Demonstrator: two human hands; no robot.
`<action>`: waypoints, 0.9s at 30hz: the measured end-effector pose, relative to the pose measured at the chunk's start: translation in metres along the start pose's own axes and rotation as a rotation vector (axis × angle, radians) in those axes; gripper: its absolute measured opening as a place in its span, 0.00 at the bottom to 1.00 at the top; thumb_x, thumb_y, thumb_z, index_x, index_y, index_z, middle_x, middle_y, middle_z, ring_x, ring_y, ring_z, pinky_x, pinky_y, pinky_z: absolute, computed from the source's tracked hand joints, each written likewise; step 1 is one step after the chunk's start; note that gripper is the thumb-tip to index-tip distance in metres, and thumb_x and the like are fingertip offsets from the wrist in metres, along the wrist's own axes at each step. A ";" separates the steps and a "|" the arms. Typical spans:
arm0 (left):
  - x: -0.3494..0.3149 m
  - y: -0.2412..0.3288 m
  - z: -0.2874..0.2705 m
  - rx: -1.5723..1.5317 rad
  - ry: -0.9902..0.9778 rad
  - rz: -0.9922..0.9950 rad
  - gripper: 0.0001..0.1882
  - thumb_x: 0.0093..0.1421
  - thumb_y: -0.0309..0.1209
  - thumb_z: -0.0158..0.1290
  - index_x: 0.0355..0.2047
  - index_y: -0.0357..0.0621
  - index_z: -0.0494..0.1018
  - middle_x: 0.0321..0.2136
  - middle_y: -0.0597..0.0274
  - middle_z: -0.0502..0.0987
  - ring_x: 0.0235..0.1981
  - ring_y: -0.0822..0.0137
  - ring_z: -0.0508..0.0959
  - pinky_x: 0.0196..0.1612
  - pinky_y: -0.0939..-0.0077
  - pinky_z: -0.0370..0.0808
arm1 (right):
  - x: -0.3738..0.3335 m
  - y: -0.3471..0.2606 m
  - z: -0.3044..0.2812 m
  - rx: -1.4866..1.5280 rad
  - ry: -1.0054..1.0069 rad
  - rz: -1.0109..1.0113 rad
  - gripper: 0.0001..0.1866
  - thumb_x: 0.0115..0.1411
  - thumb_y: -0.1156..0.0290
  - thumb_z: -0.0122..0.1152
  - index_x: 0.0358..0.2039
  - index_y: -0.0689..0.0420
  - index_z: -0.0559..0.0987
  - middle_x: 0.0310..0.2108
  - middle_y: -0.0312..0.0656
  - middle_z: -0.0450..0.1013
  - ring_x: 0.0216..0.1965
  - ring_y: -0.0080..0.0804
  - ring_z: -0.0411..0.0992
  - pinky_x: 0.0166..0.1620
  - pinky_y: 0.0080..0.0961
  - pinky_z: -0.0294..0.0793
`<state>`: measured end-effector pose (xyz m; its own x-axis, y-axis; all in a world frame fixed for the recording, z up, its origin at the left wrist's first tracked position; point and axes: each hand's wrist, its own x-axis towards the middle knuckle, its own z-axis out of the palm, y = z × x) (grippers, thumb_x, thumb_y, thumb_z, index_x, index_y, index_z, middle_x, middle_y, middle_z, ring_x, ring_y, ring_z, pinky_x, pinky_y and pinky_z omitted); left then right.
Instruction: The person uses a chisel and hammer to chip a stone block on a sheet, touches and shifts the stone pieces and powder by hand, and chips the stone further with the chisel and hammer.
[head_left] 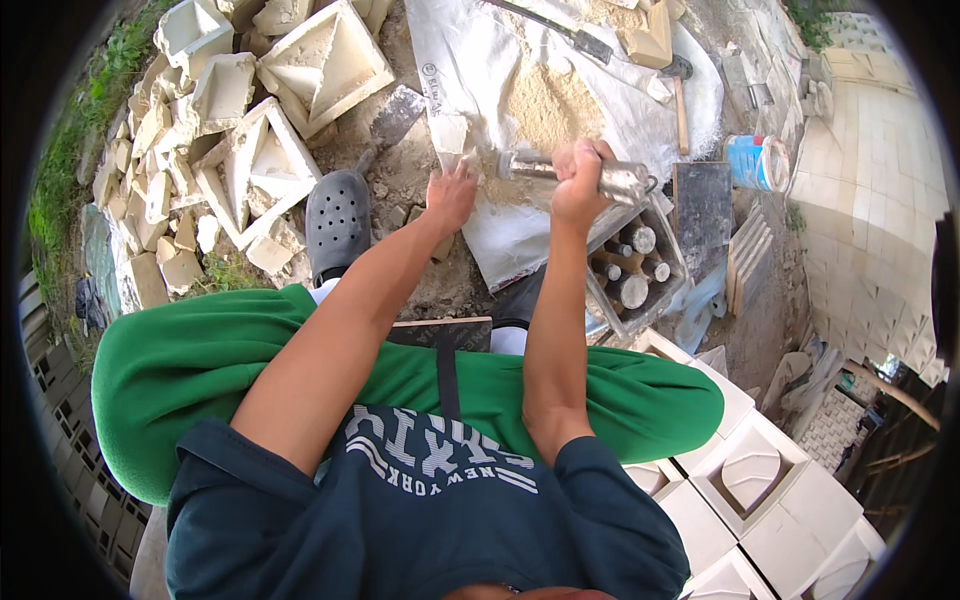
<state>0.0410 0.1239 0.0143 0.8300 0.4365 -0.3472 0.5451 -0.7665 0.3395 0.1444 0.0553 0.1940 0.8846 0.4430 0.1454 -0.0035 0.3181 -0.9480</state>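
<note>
My right hand (580,180) is wrapped round a thick grey metal cylinder (625,182), which lies nearly level and has a small wire loop at its right end. Its left end hangs over the white sheet (480,235), near my left hand (453,192). The fingers of my left hand are curled at the lower edge of a broken cream chunk (452,133) and seem to grip it; the fingertips are partly hidden. Beyond both hands, a heap of tan powder (550,105) is spread on the sheet.
Cream moulded blocks (325,65) and broken pieces pile up at the left. A crate (675,245) of metal cylinders stands right of my shin. Further right are a bucket (757,163) and a hammer (682,110). Patterned blocks (750,470) line the lower right.
</note>
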 end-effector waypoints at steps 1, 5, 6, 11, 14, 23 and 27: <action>0.002 0.002 -0.001 -0.014 0.003 0.002 0.30 0.48 0.35 0.60 0.51 0.45 0.64 0.57 0.53 0.59 0.55 0.52 0.65 0.53 0.56 0.65 | -0.003 -0.009 0.001 0.016 0.047 -0.034 0.09 0.53 0.75 0.46 0.17 0.58 0.63 0.12 0.32 0.58 0.14 0.17 0.54 0.18 0.17 0.51; -0.010 0.005 -0.002 -0.078 0.158 0.038 0.19 0.51 0.26 0.48 0.46 0.45 0.69 0.53 0.56 0.63 0.51 0.55 0.69 0.47 0.58 0.68 | -0.011 -0.048 0.004 0.073 -0.048 -0.195 0.11 0.52 0.76 0.45 0.15 0.57 0.60 0.11 0.33 0.57 0.13 0.18 0.52 0.18 0.18 0.51; -0.008 0.004 -0.004 -0.078 0.159 0.040 0.19 0.51 0.26 0.48 0.46 0.45 0.69 0.53 0.56 0.63 0.51 0.55 0.69 0.47 0.58 0.68 | -0.013 -0.043 0.007 0.095 -0.049 -0.187 0.11 0.53 0.76 0.46 0.15 0.57 0.60 0.11 0.33 0.57 0.13 0.18 0.52 0.18 0.18 0.51; -0.007 0.003 -0.005 -0.062 0.033 0.034 0.18 0.51 0.26 0.49 0.45 0.44 0.70 0.53 0.56 0.64 0.51 0.55 0.69 0.48 0.58 0.68 | -0.008 0.009 0.003 0.070 0.019 0.052 0.09 0.54 0.76 0.48 0.17 0.58 0.64 0.12 0.30 0.56 0.14 0.16 0.53 0.19 0.17 0.50; -0.006 -0.002 0.000 -0.018 0.069 0.034 0.19 0.51 0.27 0.51 0.46 0.44 0.69 0.54 0.56 0.63 0.51 0.55 0.69 0.50 0.58 0.67 | -0.006 0.000 0.004 0.096 0.015 0.044 0.09 0.54 0.77 0.46 0.17 0.57 0.63 0.12 0.30 0.56 0.14 0.17 0.52 0.19 0.17 0.51; -0.009 0.004 -0.014 -0.052 0.037 0.061 0.24 0.50 0.30 0.56 0.49 0.44 0.68 0.54 0.56 0.63 0.52 0.56 0.69 0.50 0.59 0.66 | -0.002 0.009 -0.001 -0.031 -0.141 -0.001 0.09 0.53 0.75 0.48 0.18 0.59 0.64 0.12 0.32 0.58 0.14 0.17 0.53 0.19 0.19 0.53; -0.008 0.001 -0.007 -0.036 0.030 0.042 0.25 0.49 0.31 0.57 0.49 0.44 0.68 0.53 0.56 0.63 0.51 0.56 0.69 0.50 0.59 0.67 | 0.007 0.004 0.009 0.018 -0.153 0.119 0.09 0.53 0.74 0.49 0.18 0.59 0.66 0.13 0.31 0.59 0.14 0.17 0.54 0.19 0.19 0.53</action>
<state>0.0355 0.1226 0.0237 0.8551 0.4185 -0.3060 0.5131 -0.7674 0.3844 0.1463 0.0672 0.1934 0.7961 0.6005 0.0752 -0.1135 0.2703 -0.9560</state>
